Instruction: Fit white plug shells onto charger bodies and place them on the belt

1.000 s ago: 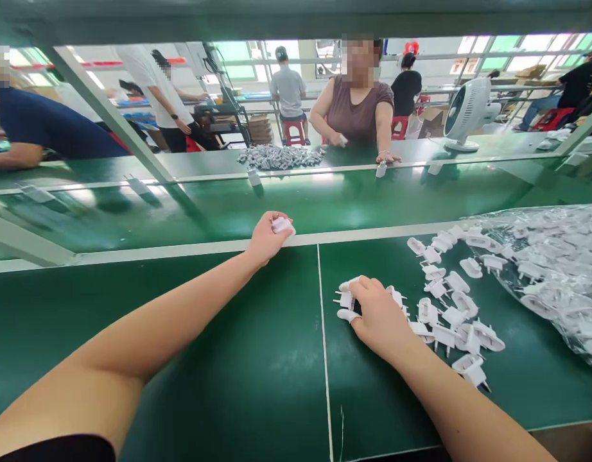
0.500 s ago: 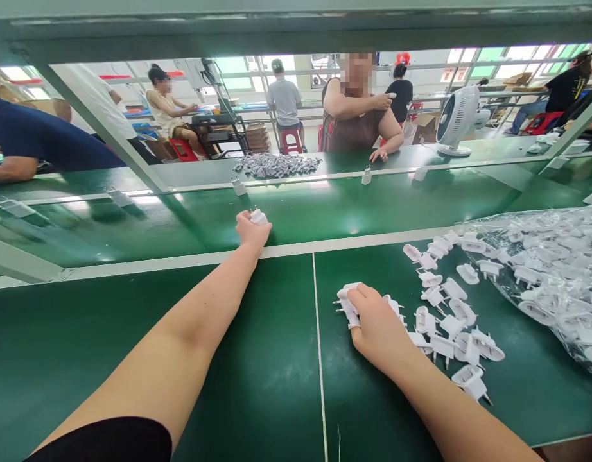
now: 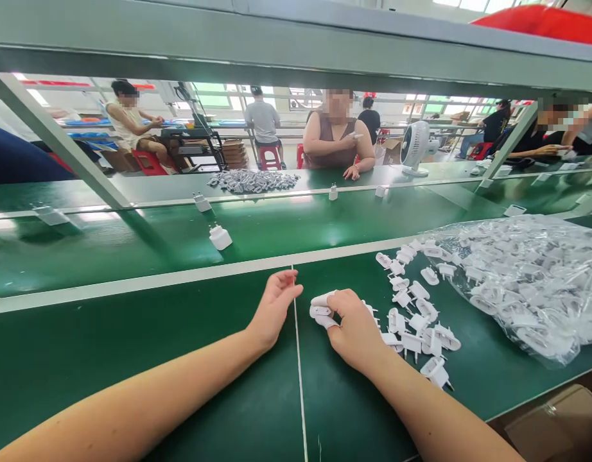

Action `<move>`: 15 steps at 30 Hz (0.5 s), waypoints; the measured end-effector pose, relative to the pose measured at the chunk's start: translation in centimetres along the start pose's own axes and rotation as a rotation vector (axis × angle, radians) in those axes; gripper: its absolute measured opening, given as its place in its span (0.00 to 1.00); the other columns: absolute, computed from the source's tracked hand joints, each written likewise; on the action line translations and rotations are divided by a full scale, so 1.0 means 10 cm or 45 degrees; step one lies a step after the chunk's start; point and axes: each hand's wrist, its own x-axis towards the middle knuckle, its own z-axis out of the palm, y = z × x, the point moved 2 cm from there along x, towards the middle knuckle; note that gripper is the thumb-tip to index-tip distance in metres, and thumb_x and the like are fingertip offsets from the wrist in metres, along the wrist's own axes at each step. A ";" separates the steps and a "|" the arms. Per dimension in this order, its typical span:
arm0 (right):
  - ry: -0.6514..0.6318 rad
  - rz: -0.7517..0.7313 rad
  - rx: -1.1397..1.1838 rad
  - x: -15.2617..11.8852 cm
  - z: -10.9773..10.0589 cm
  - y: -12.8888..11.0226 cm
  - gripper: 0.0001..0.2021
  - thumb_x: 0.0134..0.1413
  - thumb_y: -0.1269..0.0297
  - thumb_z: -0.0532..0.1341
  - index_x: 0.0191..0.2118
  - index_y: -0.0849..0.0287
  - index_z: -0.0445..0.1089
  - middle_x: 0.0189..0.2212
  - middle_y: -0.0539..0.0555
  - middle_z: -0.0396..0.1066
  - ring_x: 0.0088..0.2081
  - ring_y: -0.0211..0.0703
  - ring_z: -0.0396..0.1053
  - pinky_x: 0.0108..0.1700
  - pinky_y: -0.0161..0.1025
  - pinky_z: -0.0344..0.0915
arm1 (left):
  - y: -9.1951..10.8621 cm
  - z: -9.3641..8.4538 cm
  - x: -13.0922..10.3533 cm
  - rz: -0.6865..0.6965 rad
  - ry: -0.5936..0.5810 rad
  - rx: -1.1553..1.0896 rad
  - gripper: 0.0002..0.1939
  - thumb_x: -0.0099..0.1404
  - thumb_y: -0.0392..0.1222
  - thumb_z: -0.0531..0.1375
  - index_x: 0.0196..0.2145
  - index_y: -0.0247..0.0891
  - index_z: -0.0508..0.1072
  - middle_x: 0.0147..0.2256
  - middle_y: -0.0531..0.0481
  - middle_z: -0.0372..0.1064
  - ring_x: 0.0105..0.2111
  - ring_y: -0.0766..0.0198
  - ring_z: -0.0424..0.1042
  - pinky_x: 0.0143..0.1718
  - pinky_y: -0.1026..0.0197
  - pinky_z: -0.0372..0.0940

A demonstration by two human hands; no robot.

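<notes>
My left hand (image 3: 275, 308) hovers over the green table beside the white line, thumb and fingers apart, with nothing in it. Close by on the right, my right hand (image 3: 357, 330) is closed on a small group of white plug pieces (image 3: 321, 310); a flat oval face points toward my left hand. Loose white plug pieces (image 3: 411, 342) with metal pins lie scattered just right of that hand. Beyond the pale rail, a white plug adapter (image 3: 221, 237) rests on the green strip with its pins up.
A clear plastic bag (image 3: 531, 282) full of white plug pieces lies at the right. More adapters (image 3: 202, 202) sit along the strip. Across it are a heap of small parts (image 3: 254, 181), a white fan (image 3: 414, 147) and a seated person (image 3: 338, 138). A cardboard box (image 3: 560, 423) stands lower right.
My left hand has let go of the plug adapter on the strip and drawn back toward my right hand. My right hand has turned the plug pieces it holds. The view has shifted right.
</notes>
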 end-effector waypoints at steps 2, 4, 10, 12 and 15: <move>0.093 0.012 0.126 0.00 -0.01 -0.01 0.16 0.52 0.80 0.61 0.42 0.53 0.77 0.37 0.52 0.76 0.42 0.47 0.70 0.44 0.44 0.70 | 0.07 0.09 -0.22 -0.036 -0.355 -0.201 0.16 0.67 0.50 0.61 0.48 0.39 0.73 0.49 0.43 0.73 0.50 0.54 0.72 0.55 0.54 0.66; 0.184 0.057 0.268 0.01 -0.01 0.00 0.13 0.54 0.75 0.61 0.42 0.54 0.78 0.37 0.52 0.75 0.39 0.44 0.71 0.42 0.42 0.70 | 0.15 0.11 -0.34 -0.070 -0.601 -0.369 0.17 0.68 0.52 0.63 0.48 0.39 0.75 0.46 0.45 0.75 0.44 0.58 0.73 0.51 0.55 0.67; 0.300 0.172 0.446 0.03 -0.01 0.00 0.13 0.50 0.70 0.64 0.41 0.51 0.81 0.33 0.51 0.72 0.36 0.42 0.70 0.38 0.39 0.69 | 0.19 0.04 -0.31 -0.199 -0.722 -0.532 0.19 0.64 0.53 0.69 0.45 0.38 0.76 0.37 0.48 0.77 0.37 0.61 0.74 0.48 0.56 0.69; 0.289 0.255 0.546 0.04 -0.01 0.01 0.13 0.48 0.67 0.65 0.41 0.51 0.81 0.33 0.51 0.72 0.34 0.42 0.69 0.35 0.39 0.68 | 0.18 0.05 -0.29 -0.214 -0.718 -0.552 0.21 0.62 0.55 0.70 0.45 0.38 0.76 0.37 0.47 0.77 0.37 0.61 0.74 0.47 0.56 0.69; 0.214 0.454 0.785 0.05 0.02 0.03 0.15 0.45 0.64 0.68 0.43 0.53 0.81 0.32 0.52 0.74 0.32 0.41 0.67 0.28 0.36 0.63 | 0.14 0.05 -0.27 -0.211 -0.683 -0.545 0.22 0.60 0.58 0.71 0.41 0.38 0.76 0.39 0.48 0.77 0.36 0.63 0.73 0.44 0.58 0.70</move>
